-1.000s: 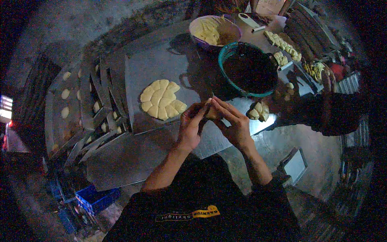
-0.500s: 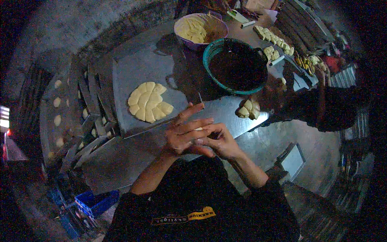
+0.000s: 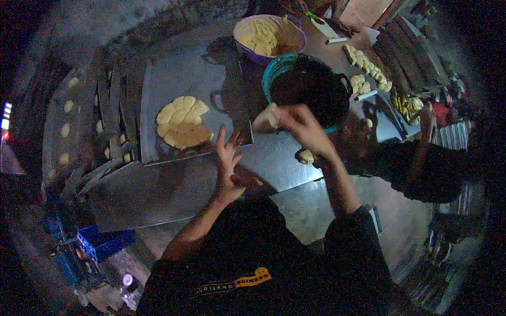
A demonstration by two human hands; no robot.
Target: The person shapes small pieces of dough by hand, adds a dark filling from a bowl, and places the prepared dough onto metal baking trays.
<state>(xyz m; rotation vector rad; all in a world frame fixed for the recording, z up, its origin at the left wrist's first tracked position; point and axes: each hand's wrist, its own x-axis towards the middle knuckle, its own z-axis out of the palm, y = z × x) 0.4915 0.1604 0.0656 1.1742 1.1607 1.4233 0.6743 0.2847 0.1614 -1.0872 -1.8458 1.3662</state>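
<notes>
My right hand (image 3: 304, 129) is raised at the near-left rim of the teal basin (image 3: 274, 79), whose inside looks dark. Its fingers are closed on a small pale piece of dough (image 3: 272, 116), blurred by motion. My left hand (image 3: 228, 169) hangs over the table's near edge with its fingers spread and nothing in it. Left of it, a flat metal tray (image 3: 179, 63) carries a round cluster of dough pieces (image 3: 182, 113) pressed side by side, its lower part in shadow. Another lump of dough (image 3: 305, 156) lies beside my right forearm, which may hide more.
Behind the basin stands a purple bowl (image 3: 300, 45) of pale yellow paste. A co-worker's dark sleeve (image 3: 432, 179) reaches in from the right, near rows of dough (image 3: 369, 63) and a white rolling pin (image 3: 366, 95). Stacked trays (image 3: 113, 110) line the left; a blue crate (image 3: 103, 242) sits below.
My hands were together over the table edge and have parted. The right has moved up and right toward the basin with the dough; the left has opened its fingers. The view has shifted slightly.
</notes>
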